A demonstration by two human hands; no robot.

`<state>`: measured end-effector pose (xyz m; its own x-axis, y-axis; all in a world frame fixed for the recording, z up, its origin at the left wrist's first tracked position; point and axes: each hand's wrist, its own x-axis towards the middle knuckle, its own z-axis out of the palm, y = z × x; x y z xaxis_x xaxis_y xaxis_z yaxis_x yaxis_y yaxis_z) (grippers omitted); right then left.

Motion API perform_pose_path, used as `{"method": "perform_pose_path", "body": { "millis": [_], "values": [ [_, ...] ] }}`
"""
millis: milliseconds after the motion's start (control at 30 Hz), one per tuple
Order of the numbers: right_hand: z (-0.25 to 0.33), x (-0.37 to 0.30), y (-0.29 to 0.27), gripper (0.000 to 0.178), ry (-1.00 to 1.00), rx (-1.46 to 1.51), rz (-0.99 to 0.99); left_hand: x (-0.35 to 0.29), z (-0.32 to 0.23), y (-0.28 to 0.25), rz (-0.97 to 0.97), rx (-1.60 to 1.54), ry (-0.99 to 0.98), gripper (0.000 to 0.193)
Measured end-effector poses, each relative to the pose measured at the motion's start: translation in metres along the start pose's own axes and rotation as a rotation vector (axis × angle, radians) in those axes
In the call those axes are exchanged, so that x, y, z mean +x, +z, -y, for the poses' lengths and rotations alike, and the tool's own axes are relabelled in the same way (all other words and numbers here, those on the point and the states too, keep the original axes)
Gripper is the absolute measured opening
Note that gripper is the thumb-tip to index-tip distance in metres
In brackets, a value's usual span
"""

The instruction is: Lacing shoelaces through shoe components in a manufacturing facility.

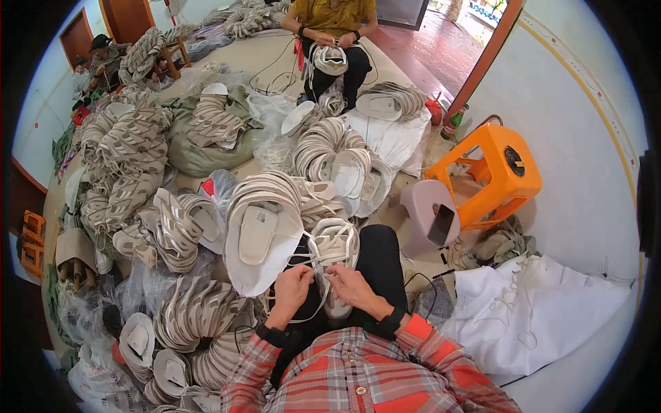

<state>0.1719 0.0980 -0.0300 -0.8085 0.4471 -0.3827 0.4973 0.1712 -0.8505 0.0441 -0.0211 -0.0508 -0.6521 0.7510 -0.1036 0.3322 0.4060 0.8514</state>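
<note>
A beige and white shoe upper [333, 241] rests on my lap between my knees, its toe pointing away from me. A pale shoelace [303, 259] loops out from its left side. My left hand [292, 292] is closed in a pinch on the lace, just left of the upper. Over the upper's near part, my right hand [350, 285] also pinches, apparently on the lace; its fingertips partly hide the spot. Left of the upper leans a stack of nested shoe uppers [265, 199], a white lining showing on the nearest one.
More bundles of uppers [182, 316] crowd the floor to my left and ahead. On my right are a mauve stool [418, 210] bearing a phone [441, 225], an orange stool [506, 182] and a white sack [544, 310]. Across from me a person [335, 20] in yellow handles another upper.
</note>
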Motion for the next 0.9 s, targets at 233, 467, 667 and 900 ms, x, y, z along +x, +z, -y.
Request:
{"method": "perform_pose_path", "body": {
  "millis": [233, 467, 667, 900],
  "values": [
    [-0.002, -0.008, -0.001, 0.053, 0.141, 0.583, 0.302, 0.004, 0.003, 0.012, -0.064, 0.331, 0.044, 0.015],
    [-0.022, -0.008, -0.001, 0.064, 0.131, 1.087, 0.465, 0.006, 0.0, 0.013, -0.111, 0.324, 0.117, 0.013],
    [-0.022, -0.008, -0.002, 0.068, 0.146, 1.17, 0.535, 0.005, -0.002, 0.025, -0.142, 0.353, 0.142, 0.014],
    [0.001, 0.015, -0.023, 0.048, 0.249, 0.298, 0.436, 0.007, -0.009, 0.02, -0.011, 0.501, -0.021, 0.023]
  ]
}}
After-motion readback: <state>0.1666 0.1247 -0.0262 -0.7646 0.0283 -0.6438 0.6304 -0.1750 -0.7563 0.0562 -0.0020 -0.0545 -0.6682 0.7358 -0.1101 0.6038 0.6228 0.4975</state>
